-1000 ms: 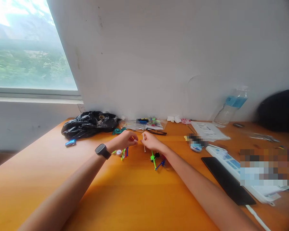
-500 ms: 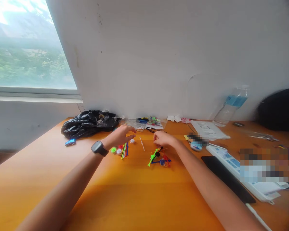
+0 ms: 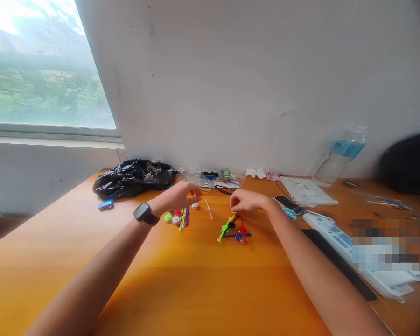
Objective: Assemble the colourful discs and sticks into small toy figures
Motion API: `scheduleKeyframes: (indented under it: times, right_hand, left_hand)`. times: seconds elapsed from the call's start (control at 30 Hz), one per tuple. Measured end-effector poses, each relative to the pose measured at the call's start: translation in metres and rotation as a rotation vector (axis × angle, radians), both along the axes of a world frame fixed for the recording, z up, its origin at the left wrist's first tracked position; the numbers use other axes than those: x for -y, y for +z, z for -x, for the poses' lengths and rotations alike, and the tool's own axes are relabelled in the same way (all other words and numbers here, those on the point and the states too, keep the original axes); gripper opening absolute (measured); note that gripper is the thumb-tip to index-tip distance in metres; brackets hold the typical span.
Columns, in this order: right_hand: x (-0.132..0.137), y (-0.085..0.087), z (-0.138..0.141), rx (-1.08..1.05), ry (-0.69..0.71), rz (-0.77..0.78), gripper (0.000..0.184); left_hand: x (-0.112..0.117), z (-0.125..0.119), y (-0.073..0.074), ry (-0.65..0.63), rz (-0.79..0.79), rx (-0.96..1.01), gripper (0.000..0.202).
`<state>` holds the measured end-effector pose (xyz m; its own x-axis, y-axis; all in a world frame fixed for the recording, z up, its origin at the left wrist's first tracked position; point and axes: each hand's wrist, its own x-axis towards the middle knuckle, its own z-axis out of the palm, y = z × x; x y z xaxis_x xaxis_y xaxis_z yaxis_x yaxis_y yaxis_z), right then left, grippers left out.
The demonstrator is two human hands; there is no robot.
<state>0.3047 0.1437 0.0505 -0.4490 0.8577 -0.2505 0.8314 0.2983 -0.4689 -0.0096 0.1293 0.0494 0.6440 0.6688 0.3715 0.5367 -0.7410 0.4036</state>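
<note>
One loose white stick (image 3: 209, 209), two hands (image 3: 178, 195), one smartwatch (image 3: 146, 213), one bottle (image 3: 348, 149), one black bag (image 3: 128, 181).

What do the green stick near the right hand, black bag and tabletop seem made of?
Green stick: probably plastic, smooth, from its bright, even colour.
Black bag: likely thin plastic film, glossy, judging by its crinkled highlights.
Tabletop: brown wood or laminate, smooth with a soft sheen; I cannot tell which.

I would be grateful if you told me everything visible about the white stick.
The white stick is thin, straight and apparently plastic; its end details are too small to make out. It lies on the orange-brown table, slanting, its near end further right. It sits between the left hand and right hand, touched by neither.
</note>
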Motion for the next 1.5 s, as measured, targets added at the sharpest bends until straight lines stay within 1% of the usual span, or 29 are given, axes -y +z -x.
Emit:
scheduleKeyframes:
  times: [0.1, 0.17, 0.23, 0.3, 0.37, 0.47, 0.57, 0.67, 0.73, 0.83, 0.9, 1.0, 1.07, 1.13, 1.2, 1.3, 1.37, 1.43, 1.5]
  right_hand:
    - [-0.002, 0.001, 0.005, -0.083, -0.057, -0.112, 0.011]
    - [-0.001, 0.003, 0.009, -0.146, -0.084, -0.202, 0.017]
    - [0.000, 0.006, 0.014, -0.246, -0.101, -0.283, 0.024]
    - [0.003, 0.008, 0.019, -0.391, -0.101, -0.308, 0.031]
    - [0.007, 0.009, 0.025, -0.557, -0.079, -0.222, 0.037]
    - [0.014, 0.008, 0.040, -0.838, -0.066, 0.040, 0.039]
    - [0.021, 0.003, 0.059, -1.099, -0.111, 0.284, 0.036]
    - [0.025, -0.003, 0.078, -1.246, -0.182, 0.413, 0.029]
    - [0.027, -0.007, 0.088, -1.249, -0.253, 0.413, 0.026]
    - [0.029, -0.012, 0.096, -1.201, -0.361, 0.285, 0.025]
    - [0.031, -0.012, 0.098, -1.224, -0.380, 0.260, 0.025]
    - [0.034, -0.009, 0.099, -1.309, -0.366, 0.363, 0.020]
    - [0.035, -0.005, 0.098, -1.340, -0.412, 0.413, 0.017]
    - [0.035, -0.001, 0.098, -1.351, -0.475, 0.447, 0.018]
    - [0.036, 0.003, 0.097, -1.348, -0.468, 0.445, 0.017]
    - [0.037, 0.006, 0.096, -1.319, -0.366, 0.353, 0.013]
    - [0.038, 0.008, 0.094, -1.306, -0.345, 0.300, 0.016]
    - [0.038, 0.009, 0.091, -1.280, -0.365, 0.278, 0.018]
    - [0.037, 0.010, 0.088, -1.191, -0.375, 0.266, 0.016]
  left_hand:
    - [0.001, -0.002, 0.003, 0.004, -0.005, 0.054, 0.015]
    - [0.003, -0.006, 0.004, 0.009, -0.006, 0.109, 0.017]
    - [0.007, -0.012, 0.005, 0.004, -0.015, 0.165, 0.021]
    - [0.010, -0.019, 0.006, -0.003, -0.036, 0.216, 0.027]
    - [0.014, -0.024, 0.007, -0.001, -0.053, 0.261, 0.030]
    - [0.019, -0.030, 0.010, -0.010, -0.027, 0.319, 0.025]
    - [0.024, -0.033, 0.013, -0.020, -0.031, 0.377, 0.019]
    - [0.029, -0.036, 0.015, 0.005, -0.080, 0.425, 0.018]
    - [0.031, -0.038, 0.015, 0.024, -0.082, 0.442, 0.016]
    - [0.031, -0.041, 0.012, 0.035, -0.055, 0.466, 0.012]
    - [0.031, -0.042, 0.010, 0.035, -0.043, 0.486, 0.012]
    - [0.029, -0.043, 0.009, 0.054, -0.039, 0.515, 0.012]
    - [0.028, -0.043, 0.009, 0.080, -0.048, 0.524, 0.012]
    - [0.028, -0.043, 0.010, 0.110, -0.063, 0.526, 0.011]
    - [0.029, -0.042, 0.012, 0.143, -0.082, 0.534, 0.011]
    - [0.028, -0.038, 0.014, 0.154, -0.085, 0.527, 0.014]
    - [0.027, -0.035, 0.014, 0.105, -0.067, 0.502, 0.015]
    - [0.024, -0.032, 0.013, 0.044, -0.050, 0.479, 0.015]
    - [0.022, -0.030, 0.011, 0.005, -0.032, 0.465, 0.013]
